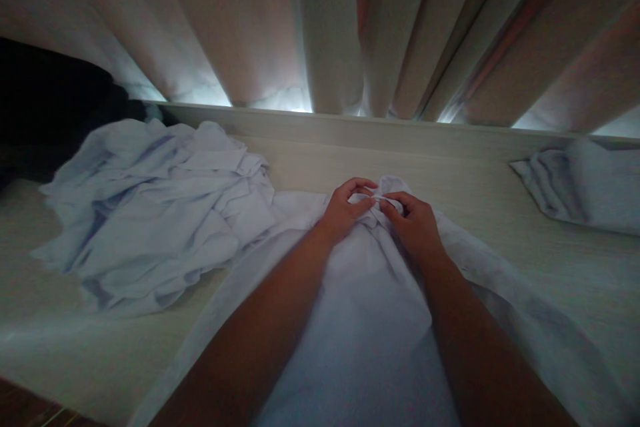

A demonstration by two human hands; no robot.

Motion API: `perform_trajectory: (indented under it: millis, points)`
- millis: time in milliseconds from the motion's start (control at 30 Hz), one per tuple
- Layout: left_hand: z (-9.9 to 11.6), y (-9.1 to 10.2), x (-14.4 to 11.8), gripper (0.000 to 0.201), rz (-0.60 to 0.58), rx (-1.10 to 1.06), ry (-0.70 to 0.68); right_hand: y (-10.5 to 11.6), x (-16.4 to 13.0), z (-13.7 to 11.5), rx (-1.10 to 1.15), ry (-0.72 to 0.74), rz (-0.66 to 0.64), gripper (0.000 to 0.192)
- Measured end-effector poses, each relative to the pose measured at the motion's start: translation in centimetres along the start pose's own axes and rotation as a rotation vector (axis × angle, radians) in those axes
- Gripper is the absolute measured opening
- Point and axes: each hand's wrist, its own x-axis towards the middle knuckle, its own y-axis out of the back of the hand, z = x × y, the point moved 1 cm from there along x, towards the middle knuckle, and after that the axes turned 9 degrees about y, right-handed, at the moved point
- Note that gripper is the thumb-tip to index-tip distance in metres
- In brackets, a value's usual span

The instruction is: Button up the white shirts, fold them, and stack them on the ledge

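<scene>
We've got a white garment (365,320) spread out in front of us on the pale wooden surface (550,260), and both hands are pinching at its far edge, where the cloth bunches into a small fold. Our left hand (345,210) is curled nearly closed, thumb and fingertips nipped on that bunched edge; our right hand (415,223) meets it from the other side, fingers bent in tight, gripping the same bit of fabric, so the two sets of fingertips almost touch. What exactly sits between them, a button or just a seam, we cannot tell in this dim light.

Below the grip, the garment runs back toward us under both forearms. Off to the left of the hands lies a crumpled pile of white cloth (150,213), just touching our garment's edge. Well off to the right rests another folded white piece (585,187). Beyond the hands, the surface ends at a low ledge (350,127), and behind it hang heavy curtains (300,27), with daylight leaking along their bottom. Something dark (45,107) sits at far left.
</scene>
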Motion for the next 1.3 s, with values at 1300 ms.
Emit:
perform_trajectory:
  millis: [1300]
  points:
    - [0.1, 0.0, 0.0, 0.014, 0.03, 0.107, 0.008, 0.0, 0.2, 0.5, 0.272, -0.14, 0.031, 0.03]
